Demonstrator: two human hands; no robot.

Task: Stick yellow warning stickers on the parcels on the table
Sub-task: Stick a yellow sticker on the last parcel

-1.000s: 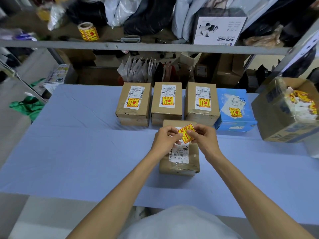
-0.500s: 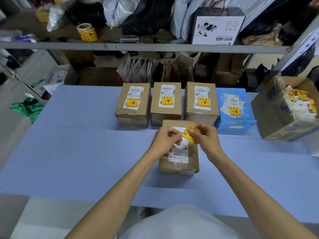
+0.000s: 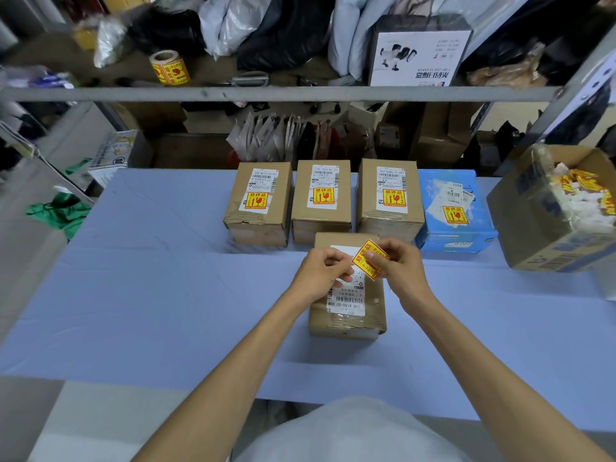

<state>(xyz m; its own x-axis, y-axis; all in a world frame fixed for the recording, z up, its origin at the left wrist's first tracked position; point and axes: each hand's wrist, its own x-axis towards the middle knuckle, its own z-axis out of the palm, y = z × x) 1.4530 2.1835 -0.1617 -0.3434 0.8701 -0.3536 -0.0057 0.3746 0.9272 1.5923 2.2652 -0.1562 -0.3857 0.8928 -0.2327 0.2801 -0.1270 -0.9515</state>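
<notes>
A small brown parcel (image 3: 348, 310) with a white shipping label lies in front of me on the blue table (image 3: 150, 278). Above its far end, my right hand (image 3: 398, 270) pinches a yellow warning sticker (image 3: 368, 258), tilted. My left hand (image 3: 321, 271) pinches the sticker's lower left edge, where a white backing shows. Behind stand three brown parcels (image 3: 260, 201) (image 3: 321, 198) (image 3: 388, 198) and a blue parcel (image 3: 450, 211), each bearing a yellow sticker.
An open cardboard box (image 3: 540, 228) of peeled backings and yellow scraps sits at the right. A roll of yellow stickers (image 3: 168, 68) stands on the shelf behind a grey rail (image 3: 300, 94). Bags and boxes crowd the shelves.
The sticker has shifted a little to the right and tilted, with my right hand taking more of it. My left hand now pinches only its lower left edge.
</notes>
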